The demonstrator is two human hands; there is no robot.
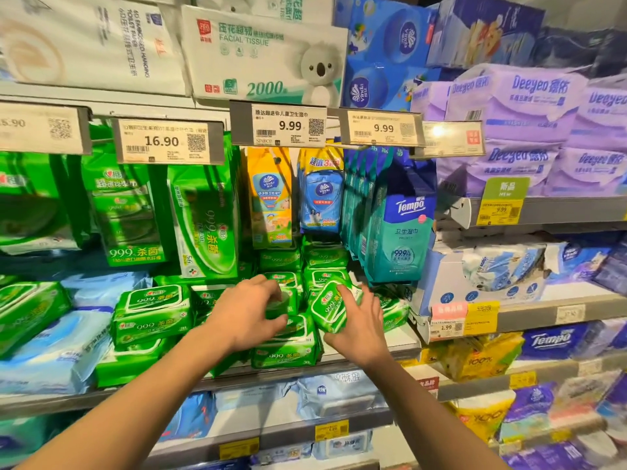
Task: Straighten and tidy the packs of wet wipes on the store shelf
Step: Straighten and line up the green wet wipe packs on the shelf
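Green wet-wipe packs lie stacked on the middle shelf (390, 349). My right hand (359, 325) grips a small green pack (330, 308), tilted on its edge above the stack. My left hand (249, 313) reaches over another small green pack (285, 300), its fingers curled round the pack's top. Below both hands lies a larger green pack (288, 351) at the shelf front. A two-high stack of green packs (152, 313) sits to the left. More small green packs (324, 262) stand behind.
Hanging packs crowd the space above: green bags (203, 215), a yellow pack (271, 198), a blue pack (322, 201) and teal Tempo packs (400, 232). Price tags (281, 125) jut out overhead. Blue packs (61, 347) lie at left, a tissue carton (481, 276) at right.
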